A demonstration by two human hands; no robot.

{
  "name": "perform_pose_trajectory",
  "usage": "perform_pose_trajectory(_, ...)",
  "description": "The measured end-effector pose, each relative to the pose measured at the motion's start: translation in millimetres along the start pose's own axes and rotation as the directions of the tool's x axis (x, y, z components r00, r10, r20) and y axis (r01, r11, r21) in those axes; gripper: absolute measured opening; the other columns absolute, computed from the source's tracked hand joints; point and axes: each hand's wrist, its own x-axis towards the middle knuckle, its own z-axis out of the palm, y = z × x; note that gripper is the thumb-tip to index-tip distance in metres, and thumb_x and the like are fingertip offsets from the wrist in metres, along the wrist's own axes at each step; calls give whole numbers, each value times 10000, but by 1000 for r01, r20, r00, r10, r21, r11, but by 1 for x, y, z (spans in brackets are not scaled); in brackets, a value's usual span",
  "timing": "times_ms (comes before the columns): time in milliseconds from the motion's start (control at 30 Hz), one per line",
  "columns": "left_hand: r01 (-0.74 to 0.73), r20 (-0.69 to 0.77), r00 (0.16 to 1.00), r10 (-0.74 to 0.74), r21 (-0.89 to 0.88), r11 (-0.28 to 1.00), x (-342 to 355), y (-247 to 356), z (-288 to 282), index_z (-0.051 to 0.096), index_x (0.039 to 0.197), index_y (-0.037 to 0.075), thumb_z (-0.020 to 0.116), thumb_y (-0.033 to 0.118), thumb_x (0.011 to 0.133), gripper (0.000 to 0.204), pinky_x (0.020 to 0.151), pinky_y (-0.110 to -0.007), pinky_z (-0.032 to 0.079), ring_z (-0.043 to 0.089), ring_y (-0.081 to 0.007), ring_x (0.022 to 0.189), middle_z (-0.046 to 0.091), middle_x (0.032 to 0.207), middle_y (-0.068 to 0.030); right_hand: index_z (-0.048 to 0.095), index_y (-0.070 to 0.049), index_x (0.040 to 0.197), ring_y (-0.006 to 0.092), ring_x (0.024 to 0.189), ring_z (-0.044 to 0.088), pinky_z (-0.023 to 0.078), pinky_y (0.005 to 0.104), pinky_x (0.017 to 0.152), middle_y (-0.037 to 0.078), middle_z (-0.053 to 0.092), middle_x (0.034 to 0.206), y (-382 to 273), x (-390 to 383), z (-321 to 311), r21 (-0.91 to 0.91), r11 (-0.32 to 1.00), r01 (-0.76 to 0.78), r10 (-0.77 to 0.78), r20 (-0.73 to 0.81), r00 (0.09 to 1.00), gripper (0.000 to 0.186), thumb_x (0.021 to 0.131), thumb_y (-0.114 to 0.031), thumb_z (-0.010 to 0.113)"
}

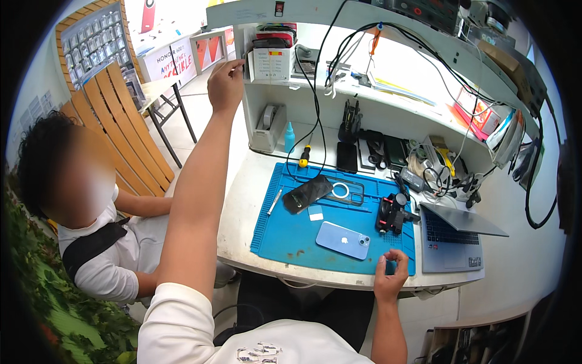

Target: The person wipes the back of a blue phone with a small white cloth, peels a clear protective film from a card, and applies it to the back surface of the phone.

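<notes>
My left arm is stretched up and forward. My left hand [225, 88] is closed, its fingertips at the left end of the shelf next to a white box [271, 64]; what it grips, if anything, is hidden. At the mat's front right edge, my right hand [391, 276] is loosely curled, with a gap between thumb and fingers and nothing visible in it. A light blue phone [343, 240] lies back up on the blue repair mat [285, 242], just beyond that hand. Behind it lie a dark phone [307, 194], a clear phone case [354, 195] and a white ring [341, 190].
A black clamp-like device [393, 213] stands on the mat beside an open laptop [451, 236]. A yellow-black screwdriver [305, 158] and a blue bottle [290, 138] are farther back. Black cables [317, 91] hang from the upper shelf. Another person [103, 242] sits at my left.
</notes>
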Motion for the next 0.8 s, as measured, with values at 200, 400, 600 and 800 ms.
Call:
perform_pose_trajectory(200,99,-9,995,-99,45,994,11,1,20,845,1206,146,813,166,869,339,890,-381,609,791,-210,906,771,1128,-61,653,-13,1160,311,907,669,540,412,837,143,673,987,-6,3,1,-130,989,77,-67,85,994,290,894,32,757)
perform_pose_trajectory(400,137,-24,990,-141,-118,984,6,-10,17,807,1273,147,829,175,931,344,878,-389,613,803,-217,911,797,1096,-63,660,6,1143,277,879,649,527,399,831,135,662,959,-9,3,5,-152,983,98,-86,82,993,242,917,26,745)
perform_pose_trajectory(600,195,28,981,-193,-145,970,8,-8,17,758,1315,92,809,173,961,367,870,-413,616,814,-232,889,839,1043,-56,654,-5,1132,315,881,658,529,427,824,141,661,946,-6,1,4,-194,974,116,-98,98,990,244,912,5,759)
perform_pose_trajectory(800,81,-69,995,-76,60,995,16,-16,27,856,1104,72,742,235,935,261,887,-452,625,806,-347,937,835,1031,-154,648,-21,1120,345,876,657,525,456,804,143,659,938,-3,1,5,-216,966,142,-123,99,987,256,900,-9,777)
